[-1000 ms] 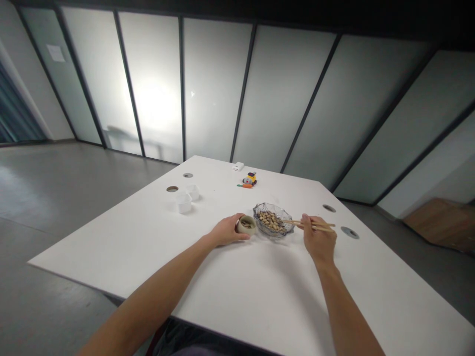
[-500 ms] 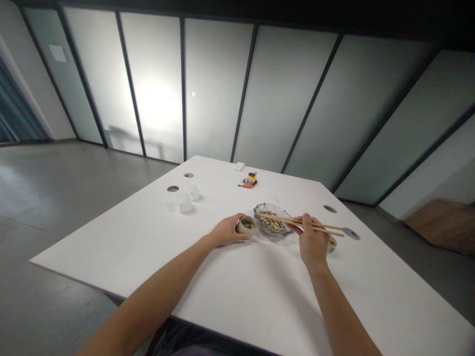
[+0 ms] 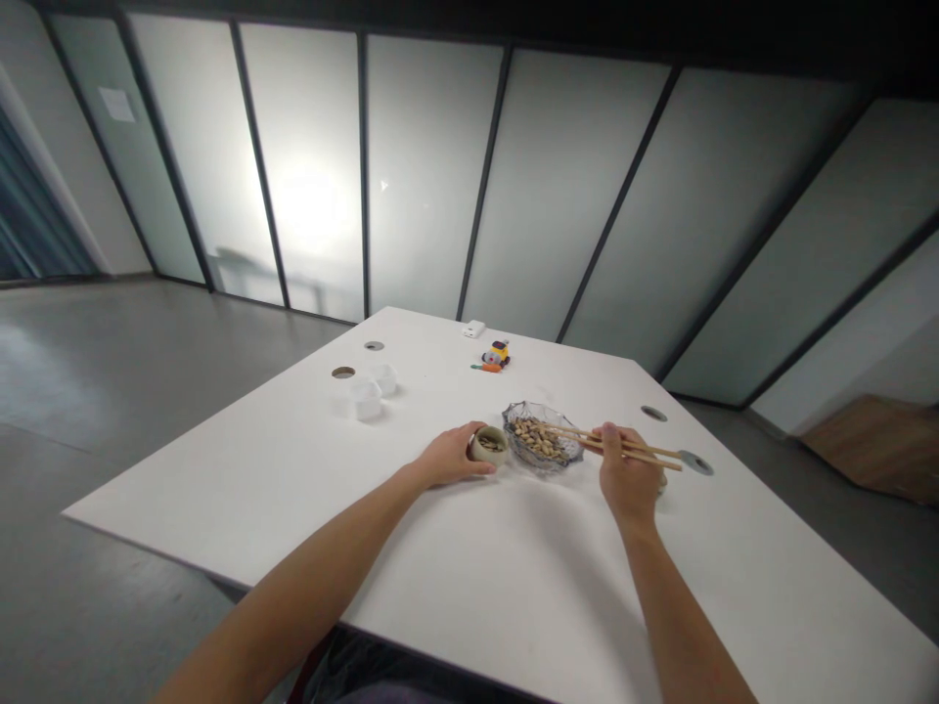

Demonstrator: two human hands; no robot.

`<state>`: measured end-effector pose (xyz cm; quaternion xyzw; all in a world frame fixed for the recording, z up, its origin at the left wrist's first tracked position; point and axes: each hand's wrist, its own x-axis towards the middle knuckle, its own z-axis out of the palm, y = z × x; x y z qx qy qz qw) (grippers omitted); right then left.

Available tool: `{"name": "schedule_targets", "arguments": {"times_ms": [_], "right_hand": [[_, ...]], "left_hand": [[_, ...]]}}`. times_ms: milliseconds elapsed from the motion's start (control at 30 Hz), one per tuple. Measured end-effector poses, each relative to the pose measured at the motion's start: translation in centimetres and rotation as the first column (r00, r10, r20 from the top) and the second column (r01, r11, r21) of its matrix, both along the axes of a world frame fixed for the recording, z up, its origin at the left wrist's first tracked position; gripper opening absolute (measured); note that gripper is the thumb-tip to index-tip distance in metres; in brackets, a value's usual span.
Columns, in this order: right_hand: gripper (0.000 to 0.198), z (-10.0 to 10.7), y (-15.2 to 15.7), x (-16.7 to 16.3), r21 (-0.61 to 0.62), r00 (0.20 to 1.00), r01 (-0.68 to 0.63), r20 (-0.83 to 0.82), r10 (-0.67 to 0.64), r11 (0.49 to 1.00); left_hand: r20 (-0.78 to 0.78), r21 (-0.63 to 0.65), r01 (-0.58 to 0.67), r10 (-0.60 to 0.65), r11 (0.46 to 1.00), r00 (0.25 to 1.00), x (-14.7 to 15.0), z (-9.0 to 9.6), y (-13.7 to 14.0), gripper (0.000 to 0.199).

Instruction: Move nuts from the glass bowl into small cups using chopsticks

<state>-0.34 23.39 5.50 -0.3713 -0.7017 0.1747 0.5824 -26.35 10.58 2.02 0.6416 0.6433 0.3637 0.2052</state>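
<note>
My left hand (image 3: 456,456) is wrapped around a small pale cup (image 3: 490,456) standing on the table, with some seed-like or nut-like pieces inside it. Just right of the cup is a clear glass bowl (image 3: 519,454) with a wavy rim, holding many light brown pieces that look like peanuts or seeds (image 3: 539,438). My right hand (image 3: 627,469) grips a pair of wooden chopsticks (image 3: 649,450), their tips reaching over the pieces in the bowl. Whether the tips pinch a piece is too small to tell. Behind my right hand, a pale object (image 3: 662,481) is mostly hidden.
Two clear plastic containers (image 3: 365,401) stand on the left of the white table (image 3: 293,460). A yellow toy vehicle (image 3: 499,352), an orange carrot-like toy (image 3: 487,369) and a white box (image 3: 473,330) lie toward the far edge. Round holes (image 3: 653,414) pierce the tabletop.
My right hand has shifted slightly right, drawing the chopstick tips from the bowl's left side toward its middle. The pale object behind it is now more covered. My left hand stays on the cup.
</note>
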Motion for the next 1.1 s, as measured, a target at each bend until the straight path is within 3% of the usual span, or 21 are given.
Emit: {"name": "schedule_targets", "arguments": {"times_ms": [100, 267, 433, 600, 1100], "right_hand": [[0.062, 0.2, 0.5, 1.0, 0.118, 0.979, 0.133, 0.140, -0.149, 0.984], [0.064, -0.2, 1.4, 1.6, 0.189, 0.946, 0.182, 0.233, -0.224, 0.965], [0.070, -1.0, 2.3, 1.8, 0.174, 0.920, 0.167, 0.327, -0.217, 0.970], [0.074, -1.3, 2.4, 1.7, 0.106, 0.936, 0.169, 0.293, -0.193, 0.980], [0.070, -0.9, 2.2, 1.9, 0.098, 0.939, 0.145, 0.301, -0.168, 0.985]], "left_hand": [[-0.002, 0.002, 0.000, 0.000, 1.000, 1.000, 0.0, 0.0, 0.0, 0.069], [0.004, -0.003, 0.008, -0.008, 1.000, 1.000, 0.0, 0.0, 0.0, 0.068], [0.002, -0.010, -0.011, 0.011, 1.000, 1.000, 0.1, 0.0, 0.0, 0.069], [0.003, -0.012, -0.009, 0.009, 1.000, 1.000, 0.2, 0.2, -0.1, 0.068], [-0.006, -0.010, -0.010, 0.010, 1.000, 1.000, 0.1, 0.1, 0.0, 0.067]]}}
